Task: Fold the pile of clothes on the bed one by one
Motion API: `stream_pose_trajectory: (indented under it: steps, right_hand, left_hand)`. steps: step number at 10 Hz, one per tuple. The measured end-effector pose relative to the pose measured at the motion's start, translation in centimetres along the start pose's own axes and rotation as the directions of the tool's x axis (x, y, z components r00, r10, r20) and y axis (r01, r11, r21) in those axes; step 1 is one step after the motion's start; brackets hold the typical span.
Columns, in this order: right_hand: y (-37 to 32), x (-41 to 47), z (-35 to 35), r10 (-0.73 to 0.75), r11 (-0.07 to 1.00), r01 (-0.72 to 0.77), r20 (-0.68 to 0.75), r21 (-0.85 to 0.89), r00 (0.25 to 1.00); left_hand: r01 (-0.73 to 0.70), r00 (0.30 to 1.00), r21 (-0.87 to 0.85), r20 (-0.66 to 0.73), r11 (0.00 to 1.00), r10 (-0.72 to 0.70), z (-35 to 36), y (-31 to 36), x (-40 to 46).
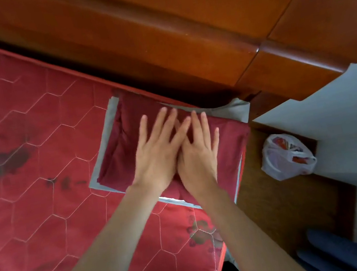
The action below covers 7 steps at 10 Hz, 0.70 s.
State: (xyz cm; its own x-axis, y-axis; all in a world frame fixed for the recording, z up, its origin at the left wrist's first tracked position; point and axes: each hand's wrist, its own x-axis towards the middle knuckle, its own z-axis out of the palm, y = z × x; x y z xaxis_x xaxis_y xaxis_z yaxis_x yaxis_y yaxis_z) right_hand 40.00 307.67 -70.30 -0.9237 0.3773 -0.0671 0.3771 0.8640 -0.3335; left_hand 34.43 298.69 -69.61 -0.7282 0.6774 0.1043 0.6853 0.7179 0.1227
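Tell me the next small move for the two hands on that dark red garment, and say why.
Probably lift both hands off and leave the stack. The left hand and right hand lie flat with straight fingers on the dark red garment, which already looks folded into a neat rectangle on a grey folded garment at the corner of the mattress. Pressing further seems unneeded.
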Motion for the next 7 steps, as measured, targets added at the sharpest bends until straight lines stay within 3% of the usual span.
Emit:
stream_pose_trajectory:
  steps: [1,2,3,4,5,6,7]
  right_hand:
    - [2.6,0.5,2.2,0.007,0.995,0.001,0.085,-0.096,0.996]
    - [6.2,0.0,3.6,0.019,0.984,-0.011,0.043,-0.179,0.999]
    - [8.3,0.0,4.6,0.113,0.983,-0.115,-0.026,-0.141,0.993]
    - [8.5,0.3,4.8,0.11,0.986,-0.111,-0.012,-0.125,0.994]
    - [7.9,0.3,3.5,0.104,0.986,-0.09,0.094,-0.142,0.99]
    - [7.8,1.4,1.1,0.11,0.982,-0.056,0.297,-0.182,0.949]
    - [7.1,2.6,-2.7,0.088,0.985,-0.012,0.449,-0.169,0.889]
  left_hand:
    - [0.153,0.98,0.093,0.118,0.984,-0.163,3.2,-2.8,-1.4]
    - [0.299,0.951,0.068,0.063,0.952,-0.303,5.7,-3.7,-2.9]
    - [0.397,0.916,0.067,0.024,0.915,-0.399,7.2,-3.7,-2.8]
    - [0.408,0.911,0.059,0.042,0.911,-0.41,7.2,-4.0,-2.5]
    - [0.432,0.892,0.058,0.117,0.9,-0.436,5.7,-3.7,-2.1]
    - [0.434,0.865,0.043,0.258,0.9,-0.43,2.9,-3.7,-1.1]
    - [0.381,0.791,0.142,0.462,0.914,-0.401,-1.4,-4.0,-0.6]
